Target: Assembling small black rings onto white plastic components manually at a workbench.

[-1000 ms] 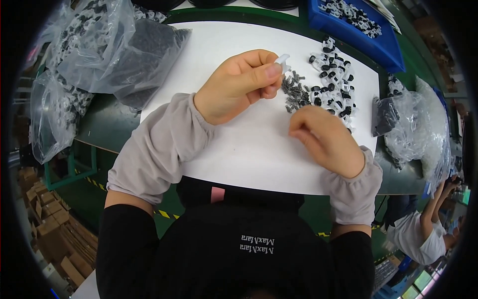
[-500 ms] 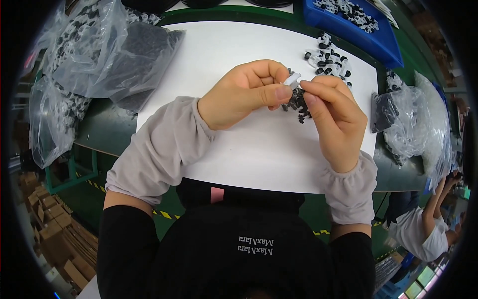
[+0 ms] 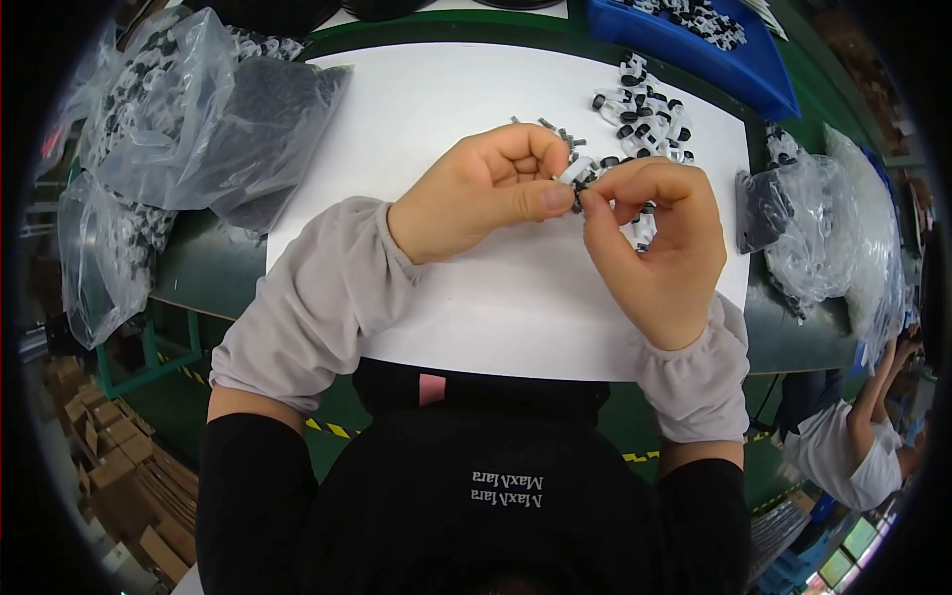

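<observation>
My left hand (image 3: 486, 188) is closed, pinching a small white plastic piece (image 3: 575, 171) between thumb and forefinger. Close against it, my right hand (image 3: 659, 243) is closed too, thumb and forefinger tips meeting at that piece; whatever small dark thing sits there is too tiny to name. A white-and-black part (image 3: 644, 228) shows in the gap of my right hand's curled fingers; I cannot tell whether it is held or lies behind them. Small dark parts (image 3: 563, 135) lie scattered just beyond my fingertips. Past my right hand is a heap of white plastic parts with black ends (image 3: 643, 114).
White sheet (image 3: 476, 307) covers the table. Clear bags of parts (image 3: 169, 129) and a bag of dark pieces (image 3: 278, 134) lie at left. A blue bin (image 3: 694, 59) of similar parts stands far right, more plastic bags (image 3: 823, 233) nearer. Another person (image 3: 853, 456) is at the right edge.
My right hand has shifted left, its fingertips now at the white piece in my left hand. The white piece is turned differently. The view has shifted slightly.
</observation>
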The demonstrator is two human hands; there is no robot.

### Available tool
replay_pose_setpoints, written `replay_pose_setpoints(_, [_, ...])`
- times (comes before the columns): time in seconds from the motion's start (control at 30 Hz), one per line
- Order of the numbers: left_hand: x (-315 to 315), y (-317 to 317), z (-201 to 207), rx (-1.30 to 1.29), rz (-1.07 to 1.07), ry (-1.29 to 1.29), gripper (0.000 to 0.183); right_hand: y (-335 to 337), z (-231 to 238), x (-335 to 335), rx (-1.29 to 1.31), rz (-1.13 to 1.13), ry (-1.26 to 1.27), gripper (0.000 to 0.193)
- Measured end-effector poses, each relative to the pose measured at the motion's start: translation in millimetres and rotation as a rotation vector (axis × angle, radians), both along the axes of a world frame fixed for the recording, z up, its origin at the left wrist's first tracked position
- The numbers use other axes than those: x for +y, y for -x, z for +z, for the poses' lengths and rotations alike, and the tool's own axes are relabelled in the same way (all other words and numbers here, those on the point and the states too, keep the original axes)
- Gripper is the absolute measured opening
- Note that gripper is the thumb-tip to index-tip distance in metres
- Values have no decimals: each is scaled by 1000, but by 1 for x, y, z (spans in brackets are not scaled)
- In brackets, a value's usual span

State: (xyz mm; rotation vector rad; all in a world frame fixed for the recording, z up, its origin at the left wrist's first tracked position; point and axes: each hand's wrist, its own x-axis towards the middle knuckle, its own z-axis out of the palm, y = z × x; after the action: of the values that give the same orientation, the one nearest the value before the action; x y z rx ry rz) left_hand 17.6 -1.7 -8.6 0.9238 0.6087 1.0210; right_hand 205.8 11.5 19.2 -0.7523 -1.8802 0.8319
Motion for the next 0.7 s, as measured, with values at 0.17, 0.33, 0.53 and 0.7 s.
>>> replay_pose_setpoints(0.17, [0,0,-1,-18,-10,-30,21,-1,0,-1,-37,5,-31,26])
replay_pose_setpoints(0.33, [0,1,1,35,36,-27,22,-1,-1,0,14,25,4,24])
replay_pose_setpoints(0.53, [-1,-2,3,20,59,-71,22,-6,0,4,-4,25,69,16])
replay_pose_setpoints(0.7, [-1,2,4,-18,39,-29,21,-10,6,14,-31,103,365,16])
